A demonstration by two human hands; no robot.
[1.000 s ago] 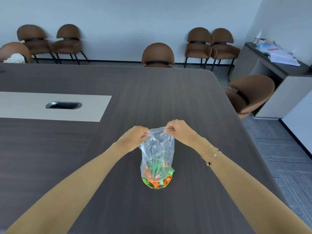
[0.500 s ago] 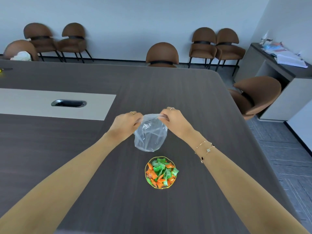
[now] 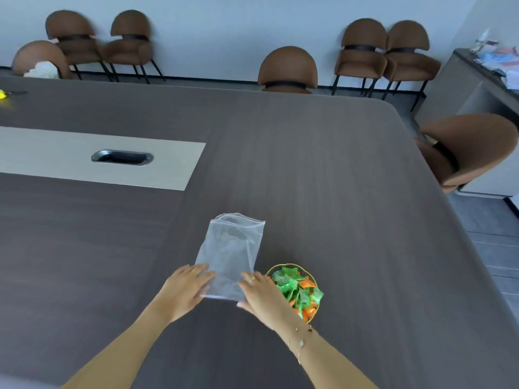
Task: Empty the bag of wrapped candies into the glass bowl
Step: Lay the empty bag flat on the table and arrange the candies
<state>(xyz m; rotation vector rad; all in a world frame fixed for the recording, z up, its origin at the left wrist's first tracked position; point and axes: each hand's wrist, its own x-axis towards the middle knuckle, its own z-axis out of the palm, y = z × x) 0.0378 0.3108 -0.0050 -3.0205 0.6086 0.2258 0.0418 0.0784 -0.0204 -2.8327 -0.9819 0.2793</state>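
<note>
The clear plastic bag [image 3: 231, 249] lies flat and empty on the dark table, just left of the glass bowl [image 3: 283, 267]. The bowl has a gold rim and holds a heap of green and orange wrapped candies [image 3: 299, 293]. My left hand [image 3: 185, 290] rests flat on the bag's near left corner with fingers spread. My right hand [image 3: 259, 294] lies flat on the bag's near right corner, its wrist covering the bowl's near left rim. Neither hand grips anything.
The dark wooden table [image 3: 323, 169] has a pale inset strip with a cable port [image 3: 122, 157] at the left. Brown chairs [image 3: 288, 70] line the far wall, one chair [image 3: 466, 148] stands at the table's right edge. A side cabinet [image 3: 483, 80] with papers is at far right.
The bag was lifted off the bowl, leaving the candies in it, then laid flat on the table to the bowl's left. Both hands let go of its top and now press on it.
</note>
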